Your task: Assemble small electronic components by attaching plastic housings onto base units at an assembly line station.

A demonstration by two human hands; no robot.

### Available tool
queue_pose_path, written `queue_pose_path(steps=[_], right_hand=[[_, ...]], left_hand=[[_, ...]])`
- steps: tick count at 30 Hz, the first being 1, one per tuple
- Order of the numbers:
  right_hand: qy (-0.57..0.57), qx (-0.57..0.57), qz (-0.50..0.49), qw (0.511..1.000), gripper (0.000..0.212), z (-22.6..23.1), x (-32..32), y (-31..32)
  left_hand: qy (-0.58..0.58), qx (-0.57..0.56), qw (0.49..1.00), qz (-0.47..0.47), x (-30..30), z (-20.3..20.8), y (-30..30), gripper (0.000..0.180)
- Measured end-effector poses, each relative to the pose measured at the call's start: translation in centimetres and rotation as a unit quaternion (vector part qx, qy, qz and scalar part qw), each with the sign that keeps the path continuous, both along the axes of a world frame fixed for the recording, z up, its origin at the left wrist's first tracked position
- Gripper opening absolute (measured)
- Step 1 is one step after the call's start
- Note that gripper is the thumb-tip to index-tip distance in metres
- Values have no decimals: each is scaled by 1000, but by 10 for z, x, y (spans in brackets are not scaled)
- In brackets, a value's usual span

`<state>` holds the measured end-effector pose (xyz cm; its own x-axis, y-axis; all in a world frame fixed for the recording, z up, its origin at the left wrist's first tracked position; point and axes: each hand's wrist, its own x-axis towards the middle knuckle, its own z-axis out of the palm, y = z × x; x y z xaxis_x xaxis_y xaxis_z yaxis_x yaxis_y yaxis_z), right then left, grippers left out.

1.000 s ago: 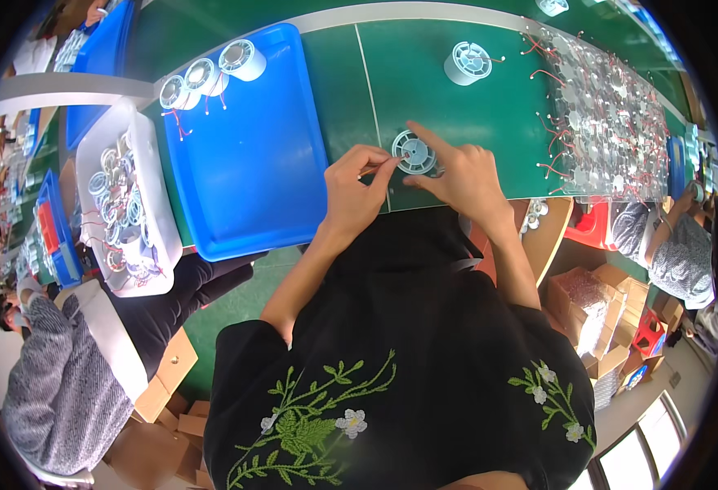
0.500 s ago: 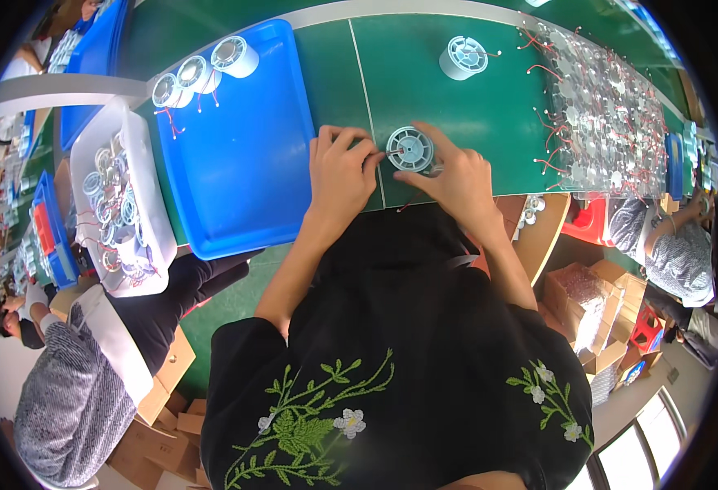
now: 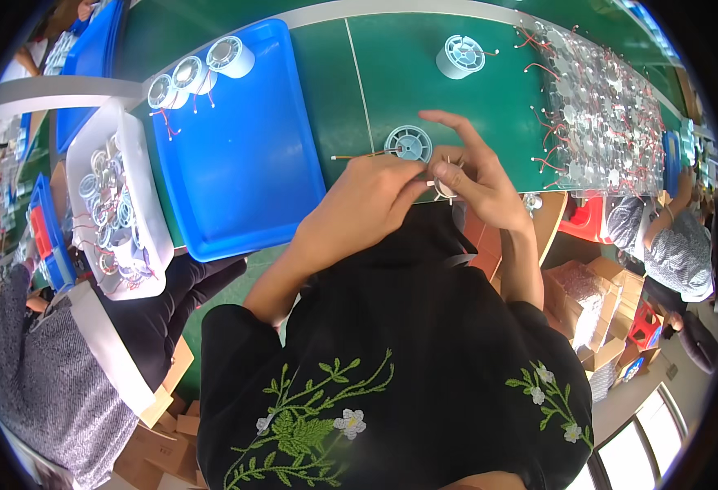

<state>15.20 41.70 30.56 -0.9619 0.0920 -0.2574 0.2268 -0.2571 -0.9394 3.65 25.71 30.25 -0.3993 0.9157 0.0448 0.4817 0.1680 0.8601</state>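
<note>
In front of me on the green table stands a pale blue round housing [image 3: 409,142] with spokes, its thin wire stretching out to the left. Close to its near side, my right hand [image 3: 488,186] pinches a small round white part with spoke-like prongs [image 3: 445,181] between thumb and fingers, the index finger raised. My left hand [image 3: 363,206] meets it from the left with fingers pressed together. A small white tip shows between the two hands; what the left fingertips grip is hidden. Farther off stands another white cylindrical housing [image 3: 462,57] with a short red wire.
Left is a blue tray [image 3: 245,163] with three white cylindrical units [image 3: 187,75] at its far end. Beside it, a white bin [image 3: 159,237] holds ring-shaped parts and wires. Clear plastic trays of wired discs [image 3: 604,106] lie right. People sit on both sides.
The right hand has let go of the housing and now holds the small pronged part nearer me. My left hand has moved right and closer to me. The housing's wire now lies out leftward.
</note>
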Motion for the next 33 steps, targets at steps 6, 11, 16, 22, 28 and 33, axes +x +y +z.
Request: queue_pose_path(steps=[6,11,16,22,28,33], right_hand=[[60,212,-58,974,55,-15,-4,-6],[66,388,-86,915,37,-17,-11,-13],[90,443,-114,885,37,-32,-13,-19],[122,558,-89,816,36,-39,-16,-20],[136,590,-76,792,39,-40,-17,-19],[158,626,-66,761,39,-40,-18,-17]], left_hand=[[3,5,999,45,-5,-16,-6,12],[7,45,985,169,3,-41,-2,6],[-12,62,974,218,7,-61,-4,4],[-102,81,963,235,6,-78,-3,5],[-128,43,964,227,4,-83,-4,5],[-119,20,969,216,1,-78,-3,7]])
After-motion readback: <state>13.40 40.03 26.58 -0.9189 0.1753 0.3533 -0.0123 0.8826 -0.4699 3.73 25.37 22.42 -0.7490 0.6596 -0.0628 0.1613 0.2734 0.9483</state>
